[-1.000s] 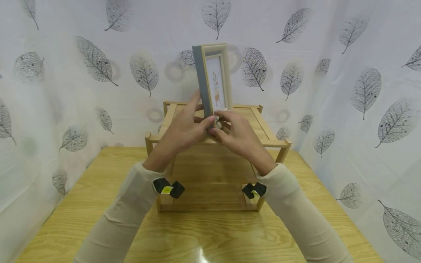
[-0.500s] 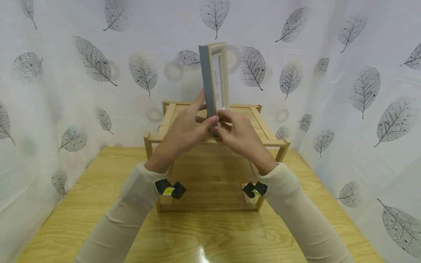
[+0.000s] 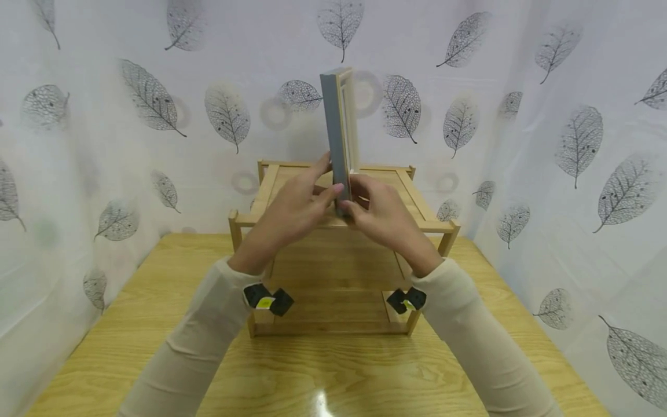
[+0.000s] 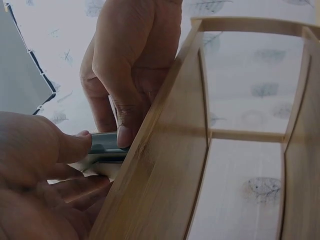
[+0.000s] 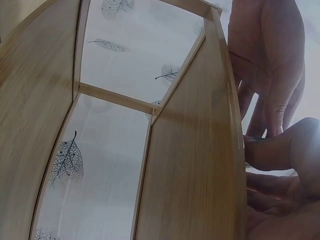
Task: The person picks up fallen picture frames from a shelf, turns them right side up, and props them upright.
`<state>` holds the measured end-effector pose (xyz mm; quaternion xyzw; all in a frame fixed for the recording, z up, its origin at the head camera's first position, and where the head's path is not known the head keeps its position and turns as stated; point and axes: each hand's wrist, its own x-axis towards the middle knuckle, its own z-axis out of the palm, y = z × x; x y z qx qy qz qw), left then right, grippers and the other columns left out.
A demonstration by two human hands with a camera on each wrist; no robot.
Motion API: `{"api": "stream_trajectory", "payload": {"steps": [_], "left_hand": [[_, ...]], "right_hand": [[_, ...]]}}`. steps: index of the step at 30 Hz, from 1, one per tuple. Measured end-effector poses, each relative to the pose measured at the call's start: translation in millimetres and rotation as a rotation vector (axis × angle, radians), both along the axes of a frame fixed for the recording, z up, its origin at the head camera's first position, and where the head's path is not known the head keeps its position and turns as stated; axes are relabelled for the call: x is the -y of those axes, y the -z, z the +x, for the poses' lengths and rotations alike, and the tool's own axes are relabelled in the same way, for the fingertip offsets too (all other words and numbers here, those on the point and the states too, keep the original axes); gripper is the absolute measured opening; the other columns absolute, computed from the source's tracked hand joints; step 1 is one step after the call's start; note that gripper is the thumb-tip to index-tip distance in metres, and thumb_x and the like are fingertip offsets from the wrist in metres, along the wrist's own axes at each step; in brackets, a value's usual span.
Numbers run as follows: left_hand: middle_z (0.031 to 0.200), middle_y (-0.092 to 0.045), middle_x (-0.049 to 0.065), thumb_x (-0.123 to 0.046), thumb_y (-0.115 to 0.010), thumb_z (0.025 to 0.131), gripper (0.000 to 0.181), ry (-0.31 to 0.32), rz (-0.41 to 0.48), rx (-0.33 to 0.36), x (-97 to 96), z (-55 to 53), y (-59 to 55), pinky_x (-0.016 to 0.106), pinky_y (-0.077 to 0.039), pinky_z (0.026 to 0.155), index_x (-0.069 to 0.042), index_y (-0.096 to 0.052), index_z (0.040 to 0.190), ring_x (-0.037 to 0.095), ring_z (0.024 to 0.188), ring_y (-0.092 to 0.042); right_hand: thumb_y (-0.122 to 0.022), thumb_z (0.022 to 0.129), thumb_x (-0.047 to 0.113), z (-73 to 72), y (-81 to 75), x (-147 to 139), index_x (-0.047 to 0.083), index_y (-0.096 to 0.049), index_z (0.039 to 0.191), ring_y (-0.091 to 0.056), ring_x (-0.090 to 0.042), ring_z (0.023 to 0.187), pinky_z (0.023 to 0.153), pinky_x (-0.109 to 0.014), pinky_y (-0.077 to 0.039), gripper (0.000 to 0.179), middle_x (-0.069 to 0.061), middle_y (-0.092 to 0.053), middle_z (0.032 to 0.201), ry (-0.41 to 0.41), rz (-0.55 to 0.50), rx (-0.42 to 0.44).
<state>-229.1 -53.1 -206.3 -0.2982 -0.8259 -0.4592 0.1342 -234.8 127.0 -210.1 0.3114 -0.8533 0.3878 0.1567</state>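
A picture frame (image 3: 334,124) with a grey outer side and a pale front stands upright between both hands, above the near edge of the wooden rack's top shelf (image 3: 388,194). It is turned nearly edge-on, so its picture is hardly visible. The left hand (image 3: 292,205) grips its lower left side, thumb in front and a finger stretched up along the side. At the bottom right corner, the right hand (image 3: 383,211) pinches it between thumb and fingers. Both thumbs touch the grey edge (image 4: 106,142) in the left wrist view. Most of the right hand's fingertips are hidden.
The two-tier wooden rack (image 3: 344,226) stands on a wood-grain table (image 3: 333,376), its corner posts rising slightly above the top shelf. A lower shelf (image 3: 333,307) lies beneath. White leaf-print curtains (image 3: 521,145) enclose the back and sides.
The picture frame has turned about its upright axis, from showing its plant picture to nearly edge-on, and its top has shifted slightly right. Both hands have kept their hold.
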Motion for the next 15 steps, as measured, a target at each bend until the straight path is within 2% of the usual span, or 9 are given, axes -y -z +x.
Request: {"api": "stream_trajectory", "payload": {"steps": [4, 8, 15], "left_hand": [[0.16, -0.039, 0.008, -0.018, -0.052, 0.107, 0.063, -0.004, -0.016, -0.007, 0.9, 1.3, -0.5, 0.035, -0.055, 0.099, -0.012, -0.022, 0.162, 0.029, 0.12, -0.064], [0.16, -0.039, 0.008, -0.012, -0.051, 0.107, 0.059, 0.019, -0.013, -0.009, 1.0, 0.7, -0.4, 0.036, -0.053, 0.101, -0.011, -0.027, 0.16, 0.029, 0.12, -0.064], [0.162, -0.036, 0.007, -0.007, -0.054, 0.104, 0.062, 0.022, -0.024, -0.001, 0.4, -1.0, -0.6, 0.032, -0.052, 0.102, -0.009, -0.026, 0.16, 0.026, 0.121, -0.064]], "right_hand": [[-0.066, 0.094, -0.004, 0.2, -0.2, -0.2, -0.006, -0.059, 0.132, -0.064, -0.027, 0.118, 0.103, -0.036, -0.052, 0.039, -0.019, -0.068, 0.124, 0.003, -0.011, 0.013], [-0.065, 0.093, -0.006, -0.3, -0.4, -0.8, -0.007, -0.059, 0.132, -0.063, -0.028, 0.121, 0.104, -0.036, -0.051, 0.039, -0.021, -0.067, 0.126, -0.001, -0.026, 0.03], [-0.063, 0.094, -0.008, -0.8, -1.8, -2.6, -0.008, -0.059, 0.129, -0.063, -0.029, 0.12, 0.105, -0.037, -0.05, 0.036, -0.021, -0.067, 0.126, -0.011, -0.01, 0.052]]}}
